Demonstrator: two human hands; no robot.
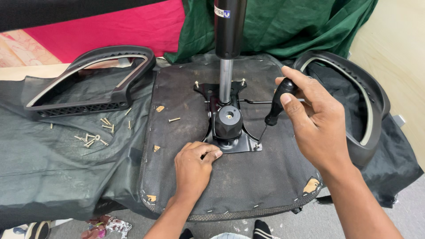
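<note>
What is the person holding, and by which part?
The right hand holds a screwdriver by its black handle, tip at a screw on the metal plate. The left hand holds nothing; it rests on the seat base.

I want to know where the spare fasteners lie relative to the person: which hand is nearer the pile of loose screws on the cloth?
Left. The left hand rests on the seat underside, just right of the loose screws. The right hand, holding the screwdriver, is much farther right.

Matt black metal plate (230,144), glossy chrome column (226,79), rough dark cloth seat underside (248,177), perhaps plastic-handled screwdriver (276,104).
</note>
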